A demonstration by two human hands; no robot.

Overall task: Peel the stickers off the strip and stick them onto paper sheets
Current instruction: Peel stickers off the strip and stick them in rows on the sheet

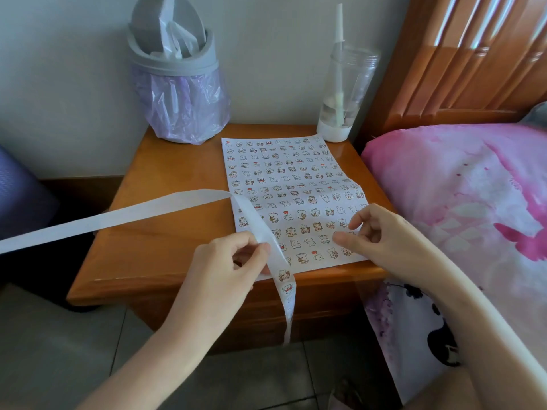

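A white paper sheet [284, 184] covered with rows of small cartoon stickers lies on a wooden bedside table [165, 220]. A long white backing strip [118, 216] runs from the far left, folds over the sheet and hangs down past the table's front edge, with a few stickers on the hanging part. My left hand [233, 258] pinches the strip near the sheet's lower left corner. My right hand [376, 232] hovers over the sheet's lower right part, thumb and fingers loosely bent; whether a sticker is on a fingertip I cannot tell.
A grey swing-lid bin [177, 84] with a purple liner stands at the table's back left. A clear bottle [346, 93] with a straw stands at the back right. A pink bed [461, 196] with a wooden headboard is on the right.
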